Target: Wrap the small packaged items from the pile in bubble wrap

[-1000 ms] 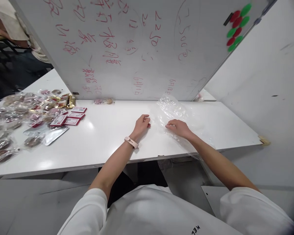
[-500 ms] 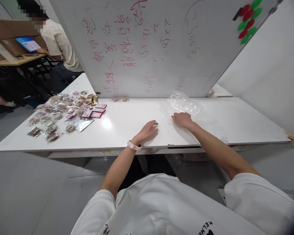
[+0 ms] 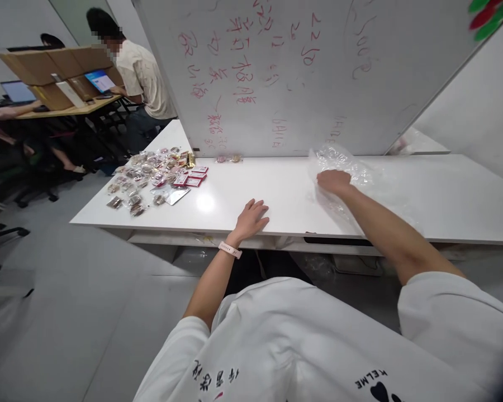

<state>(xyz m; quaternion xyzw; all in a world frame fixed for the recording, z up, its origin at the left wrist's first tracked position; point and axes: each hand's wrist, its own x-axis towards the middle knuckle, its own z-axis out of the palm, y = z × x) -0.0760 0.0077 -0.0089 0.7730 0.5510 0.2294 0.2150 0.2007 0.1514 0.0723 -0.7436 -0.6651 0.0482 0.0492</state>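
Note:
My left hand (image 3: pixel 251 219) rests on the white table (image 3: pixel 276 195) near its front edge, palm down with fingers spread. It holds nothing, and a pale pink band (image 3: pixel 229 249) circles its wrist. Further right, my right hand (image 3: pixel 334 182) is closed, its fingers curled into a crumpled clear plastic bag (image 3: pixel 358 169) that lies on the tabletop. The bag spreads around that hand and partly under the forearm. My fingertips there are hidden from view.
At the table's left lies a pile of small wrapped packets (image 3: pixel 140 173) with red-and-white boxes (image 3: pixel 193 177). Two more packets (image 3: pixel 228 159) sit against the upright whiteboard (image 3: pixel 276 84). A person (image 3: pixel 145 78) sits at a laptop (image 3: pixel 99 82) behind.
The view has swung left, so the table appears shifted right. My right hand has curled tighter on the plastic bag. The fingers of my left hand have spread out on the table.

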